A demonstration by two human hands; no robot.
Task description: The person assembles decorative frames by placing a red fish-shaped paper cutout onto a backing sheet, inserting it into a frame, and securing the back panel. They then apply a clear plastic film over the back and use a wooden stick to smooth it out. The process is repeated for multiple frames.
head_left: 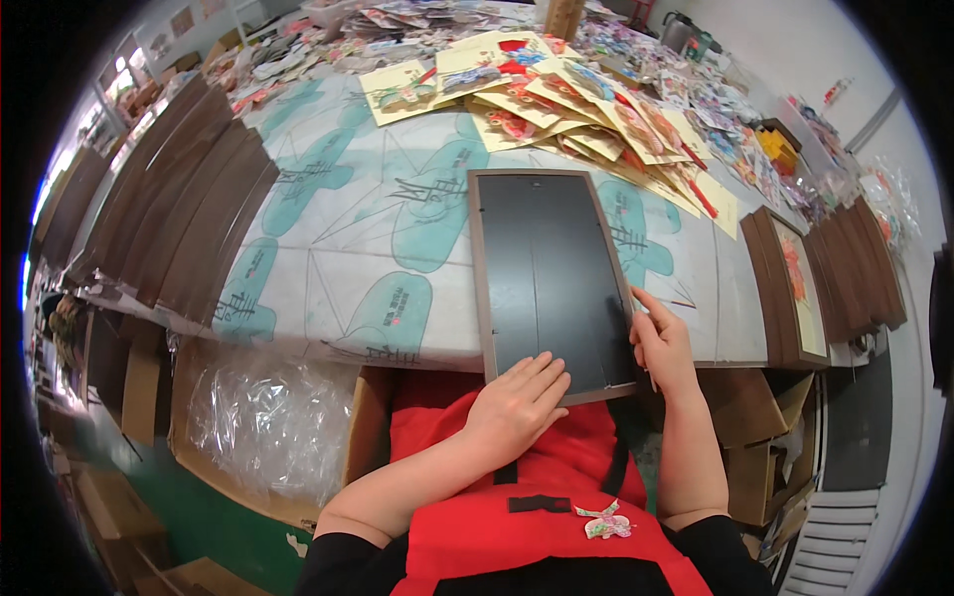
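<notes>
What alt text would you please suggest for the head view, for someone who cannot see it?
A person's left hand lies on the black panel of a brown picture frame at a covered table; the right hand holds a slender object beside it. Decorated cream cards lie beyond, with more brown frames at right.

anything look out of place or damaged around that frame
No damage stands out on the brown frame, though its lower end juts past the table edge, under the left hand. Beyond it, decorated cream cards overlap in a loose heap at mixed angles, untidy compared with the lined-up brown stack at left.
</notes>
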